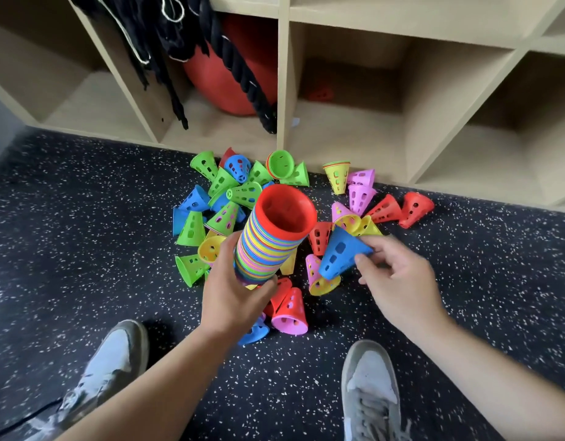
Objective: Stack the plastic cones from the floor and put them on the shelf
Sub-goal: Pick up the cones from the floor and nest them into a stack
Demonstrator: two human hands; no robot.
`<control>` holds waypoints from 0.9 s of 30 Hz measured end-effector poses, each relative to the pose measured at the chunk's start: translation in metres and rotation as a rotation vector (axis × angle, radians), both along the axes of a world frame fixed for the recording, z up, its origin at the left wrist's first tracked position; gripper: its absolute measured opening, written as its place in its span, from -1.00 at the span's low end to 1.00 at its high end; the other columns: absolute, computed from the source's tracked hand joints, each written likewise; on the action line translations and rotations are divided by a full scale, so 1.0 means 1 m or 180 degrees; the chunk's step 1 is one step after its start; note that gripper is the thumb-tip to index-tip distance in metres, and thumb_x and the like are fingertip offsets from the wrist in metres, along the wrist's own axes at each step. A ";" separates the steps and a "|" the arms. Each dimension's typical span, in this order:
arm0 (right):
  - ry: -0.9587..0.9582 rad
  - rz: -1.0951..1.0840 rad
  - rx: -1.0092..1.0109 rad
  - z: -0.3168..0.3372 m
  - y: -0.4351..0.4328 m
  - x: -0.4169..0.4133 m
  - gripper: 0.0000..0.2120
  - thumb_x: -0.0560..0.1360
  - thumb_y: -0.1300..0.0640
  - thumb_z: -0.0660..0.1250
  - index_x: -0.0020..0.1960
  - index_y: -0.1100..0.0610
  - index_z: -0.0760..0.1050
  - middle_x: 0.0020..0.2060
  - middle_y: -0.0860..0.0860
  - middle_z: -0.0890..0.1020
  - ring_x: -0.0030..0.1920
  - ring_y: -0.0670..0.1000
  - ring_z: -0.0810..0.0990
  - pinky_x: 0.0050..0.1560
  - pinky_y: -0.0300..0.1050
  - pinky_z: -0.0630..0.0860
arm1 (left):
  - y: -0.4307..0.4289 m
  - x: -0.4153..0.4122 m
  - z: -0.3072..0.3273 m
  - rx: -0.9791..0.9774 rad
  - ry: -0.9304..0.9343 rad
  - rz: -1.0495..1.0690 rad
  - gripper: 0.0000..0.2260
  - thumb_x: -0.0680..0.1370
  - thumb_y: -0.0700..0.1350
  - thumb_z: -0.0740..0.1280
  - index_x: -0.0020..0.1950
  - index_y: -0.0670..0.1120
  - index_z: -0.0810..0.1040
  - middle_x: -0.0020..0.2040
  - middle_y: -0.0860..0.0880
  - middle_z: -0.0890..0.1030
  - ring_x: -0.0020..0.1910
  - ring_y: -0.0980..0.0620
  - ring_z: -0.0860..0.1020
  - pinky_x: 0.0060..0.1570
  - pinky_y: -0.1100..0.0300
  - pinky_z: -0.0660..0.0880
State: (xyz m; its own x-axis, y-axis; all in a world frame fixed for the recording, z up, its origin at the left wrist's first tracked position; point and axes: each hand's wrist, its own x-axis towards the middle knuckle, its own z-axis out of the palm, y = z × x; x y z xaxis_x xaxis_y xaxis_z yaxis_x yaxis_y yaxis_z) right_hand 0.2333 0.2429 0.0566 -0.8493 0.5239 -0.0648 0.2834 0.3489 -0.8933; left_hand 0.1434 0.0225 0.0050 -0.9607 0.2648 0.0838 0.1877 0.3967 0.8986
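Left hand (233, 291): stack (271, 240); right hand (398, 281): blue cone (341, 254)

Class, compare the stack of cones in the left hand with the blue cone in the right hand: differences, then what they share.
The stack is many nested cones in mixed colours, red on top; the blue cone is single. The stack shows its open mouth; the blue cone shows its holed side, tilted. The left hand wraps the stack; the right hand pinches the blue cone. Both are held above the floor.
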 end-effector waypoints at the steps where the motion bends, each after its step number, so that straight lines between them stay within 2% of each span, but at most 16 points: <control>1: 0.0227 0.0064 0.0079 0.010 0.001 -0.004 -0.69 0.51 0.28 0.40 0.11 -0.10 0.61 -0.12 -0.11 0.67 -0.20 -0.01 0.67 -0.15 -0.17 0.61 | 0.000 0.000 0.000 0.0003 0.0001 0.0001 -0.29 0.31 -0.14 0.54 0.32 0.30 0.32 0.17 0.46 0.50 0.16 0.34 0.54 0.08 0.45 0.44; 4: 0.0992 0.0160 0.0143 0.041 0.003 -0.017 -0.63 0.50 0.33 0.39 0.17 -0.06 0.51 0.00 -0.11 0.65 -0.11 -0.05 0.63 -0.13 -0.26 0.54 | 0.002 0.000 -0.002 -0.0020 -0.0010 -0.0017 -0.29 0.31 -0.16 0.56 0.27 0.34 0.32 0.15 0.45 0.51 0.12 0.36 0.55 0.06 0.49 0.43; 8: 0.1806 0.0357 0.0200 0.073 0.001 -0.036 -0.58 0.47 0.30 0.36 0.17 -0.12 0.38 -0.01 -0.06 0.61 -0.14 -0.07 0.61 -0.11 -0.18 0.53 | 0.012 0.001 -0.005 -0.0063 -0.0031 -0.0050 -0.28 0.28 -0.11 0.55 0.23 0.44 0.30 0.14 0.40 0.54 0.11 0.35 0.56 0.05 0.50 0.41; 11: 0.1756 0.0869 0.0704 0.077 -0.001 -0.049 -0.60 0.47 0.25 0.37 0.19 -0.12 0.42 0.00 -0.10 0.62 -0.22 0.00 0.60 -0.22 -0.06 0.57 | 0.019 0.000 -0.006 -0.0082 -0.0014 -0.0106 -0.17 0.29 -0.21 0.58 0.22 0.53 0.26 0.13 0.44 0.54 0.12 0.38 0.54 0.04 0.54 0.37; 13: 0.1679 0.1215 0.0923 0.072 0.002 -0.052 -0.59 0.45 0.22 0.39 0.27 0.01 0.44 0.05 -0.07 0.62 -0.29 0.04 0.56 -0.34 -0.05 0.54 | 0.024 -0.002 -0.008 -0.0085 -0.0016 -0.0110 -0.14 0.29 -0.27 0.59 0.22 0.52 0.28 0.12 0.39 0.57 0.12 0.33 0.56 0.04 0.52 0.39; 16: 0.1785 0.0879 0.0513 0.055 0.016 -0.053 -0.66 0.47 0.21 0.33 0.24 0.07 0.44 0.06 0.00 0.62 -0.29 0.03 0.54 -0.36 -0.19 0.46 | 0.029 -0.004 -0.007 0.0011 -0.0104 -0.0017 -0.26 0.29 -0.32 0.57 0.23 0.30 0.38 0.06 0.32 0.60 0.03 0.30 0.59 -0.02 0.50 0.42; 18: 0.1384 0.0420 0.0458 0.031 0.031 -0.057 -0.75 0.50 0.27 0.34 0.13 0.03 0.49 -0.07 -0.04 0.63 -0.31 -0.08 0.53 -0.31 -0.36 0.37 | 0.029 -0.005 -0.009 0.0075 -0.0217 0.0098 -0.36 0.29 -0.34 0.58 0.20 0.13 0.41 0.02 0.28 0.61 -0.04 0.29 0.60 -0.07 0.48 0.43; 20: 0.0406 0.0335 0.0681 -0.003 0.044 -0.064 -0.75 0.49 0.28 0.38 0.07 -0.02 0.52 -0.16 -0.19 0.59 -0.29 -0.19 0.53 -0.28 -0.43 0.33 | 0.029 -0.005 -0.010 0.0132 -0.0291 0.0208 -0.37 0.28 -0.31 0.59 0.18 0.13 0.41 0.01 0.27 0.63 -0.07 0.28 0.61 -0.10 0.47 0.45; 22: -0.0442 0.0649 0.0827 -0.038 0.051 -0.074 -0.75 0.52 0.19 0.37 0.11 -0.10 0.52 0.00 -0.25 0.57 -0.21 -0.21 0.56 -0.16 -0.33 0.38 | 0.029 -0.008 -0.008 0.0135 -0.0310 0.0286 -0.36 0.29 -0.33 0.59 0.14 0.19 0.41 0.00 0.28 0.63 -0.09 0.27 0.62 -0.10 0.45 0.49; 24: -0.0987 0.1022 0.1065 -0.066 0.053 -0.089 -0.70 0.55 0.11 0.32 0.27 -0.10 0.47 0.28 -0.17 0.49 -0.07 -0.10 0.60 -0.01 -0.20 0.42 | 0.030 -0.011 -0.007 0.0086 -0.0328 0.0352 -0.36 0.30 -0.39 0.57 0.10 0.19 0.39 -0.02 0.36 0.61 -0.11 0.33 0.61 -0.14 0.50 0.46; 26: -0.1248 0.1293 0.1166 -0.083 0.053 -0.107 -0.57 0.57 0.10 0.27 0.43 -0.03 0.37 0.41 -0.09 0.40 0.14 0.03 0.57 0.17 -0.13 0.43 | 0.031 -0.016 -0.008 0.0027 -0.0325 0.0401 -0.38 0.31 -0.39 0.56 0.09 0.17 0.39 -0.02 0.41 0.59 -0.11 0.33 0.60 -0.15 0.49 0.46; 27: -0.1303 0.1391 0.1177 -0.090 0.053 -0.115 -0.52 0.58 0.11 0.26 0.48 -0.01 0.32 0.43 -0.07 0.38 0.19 0.06 0.55 0.24 -0.10 0.42 | 0.032 -0.019 -0.010 -0.0005 -0.0327 0.0431 -0.38 0.31 -0.39 0.57 0.10 0.17 0.39 -0.01 0.40 0.58 -0.10 0.29 0.60 -0.14 0.43 0.50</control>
